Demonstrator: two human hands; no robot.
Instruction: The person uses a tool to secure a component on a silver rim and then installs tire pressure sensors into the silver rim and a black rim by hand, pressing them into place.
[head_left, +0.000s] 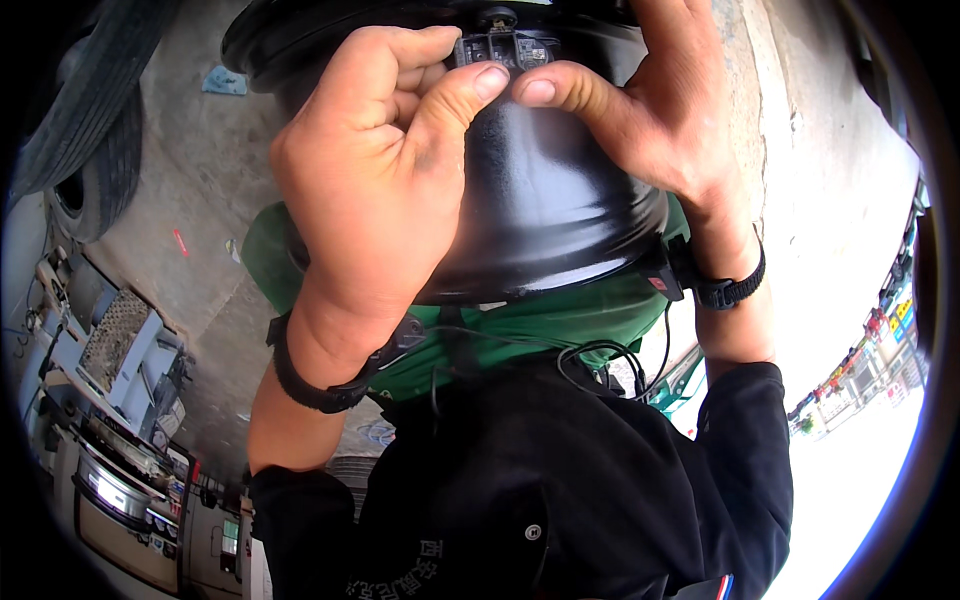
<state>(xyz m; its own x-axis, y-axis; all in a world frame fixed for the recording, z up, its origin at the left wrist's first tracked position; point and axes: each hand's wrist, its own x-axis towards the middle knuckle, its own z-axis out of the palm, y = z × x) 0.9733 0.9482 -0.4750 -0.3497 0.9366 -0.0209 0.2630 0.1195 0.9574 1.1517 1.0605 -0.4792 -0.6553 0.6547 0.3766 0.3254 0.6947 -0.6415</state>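
A black steel wheel rim [560,190] without a tire lies across my lap. Against its barrel, near the top edge of the view, sits a small dark tire pressure sensor [503,50] with a round stem piece [497,18] above it. My left hand [375,160] is closed, pinching the sensor's left side between thumb and curled fingers. From the right, my right hand [655,120] brings its thumb tip against the sensor's lower right. The other right fingers pass out of the top of the view, and the rim's far side is hidden.
Loose tires [85,150] stand at the left. A blue packet [225,80] and a red scrap [180,242] lie on the concrete floor [190,180]. Grey workshop equipment [110,340] is at the lower left. A black cable [590,350] loops over my green-covered lap [480,350].
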